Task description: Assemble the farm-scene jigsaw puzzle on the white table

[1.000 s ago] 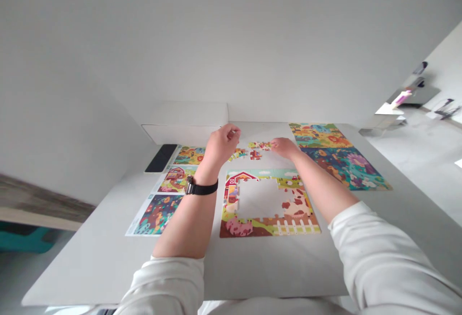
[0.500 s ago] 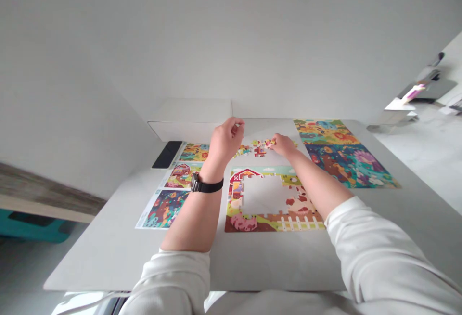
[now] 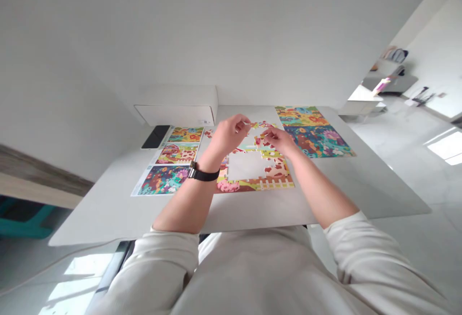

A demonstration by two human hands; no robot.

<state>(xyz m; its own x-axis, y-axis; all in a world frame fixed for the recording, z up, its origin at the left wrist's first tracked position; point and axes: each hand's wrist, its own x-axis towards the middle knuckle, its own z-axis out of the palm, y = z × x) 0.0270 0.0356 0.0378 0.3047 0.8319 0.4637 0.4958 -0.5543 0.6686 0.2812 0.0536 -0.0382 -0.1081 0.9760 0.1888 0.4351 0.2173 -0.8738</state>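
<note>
My left hand [image 3: 228,135], with a black watch on the wrist, and my right hand [image 3: 278,140] are raised close together over the far edge of a farm jigsaw puzzle [image 3: 277,183]. Each hand pinches a small puzzle piece [image 3: 260,125], and the pieces meet between the fingertips. The farm puzzle has its border and a red barn, a cow and a fence in place, with a large bare gap [image 3: 246,166] in the middle. One loose piece [image 3: 208,133] lies to the left of my left hand.
Two finished colourful puzzles [image 3: 314,134] lie at the right of the white table [image 3: 361,180]. A picture sheet [image 3: 169,163] lies at the left, a black phone [image 3: 156,137] beyond it, a white box [image 3: 176,108] at the back by the wall.
Both hands have lifted from the loose pieces at the back and come together above the farm puzzle. The view has pulled back and tilted down, showing my torso.
</note>
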